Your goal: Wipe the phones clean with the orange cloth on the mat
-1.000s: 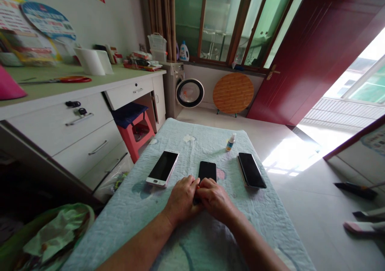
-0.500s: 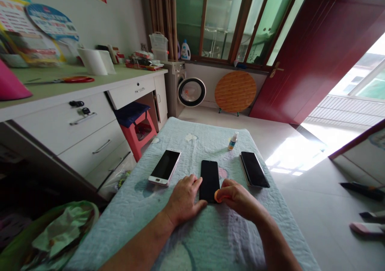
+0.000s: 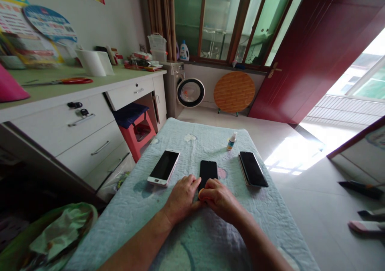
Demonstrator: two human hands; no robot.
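A black smartphone (image 3: 208, 169) lies face up on the cloth-covered table, its lower part hidden by my hands. My left hand (image 3: 183, 197) grips it by the left edge, fingers along the side and thumb near the bottom. My right hand (image 3: 221, 200) is closed on a small orange pad (image 3: 201, 194), pressed to the lower left of the screen; its exact kind is unclear. To the left lies a white phone (image 3: 164, 167) with a dark screen. Another black phone (image 3: 253, 169) rests on the right, a light layer beneath it. Behind stands a small spray bottle (image 3: 231, 142).
A light blue quilted cloth (image 3: 192, 138) covers the table. Left of it are a red stool (image 3: 136, 138), a white drawer desk (image 3: 75, 136) and a green-lined bin (image 3: 87, 215). Beyond stand a washing machine with its door (image 3: 190, 92) open and a round wooden tabletop (image 3: 234, 92).
My right hand has slid left across the lower part of the screen with the orange pad, coming up against my left hand. The left hand keeps its place on the smartphone.
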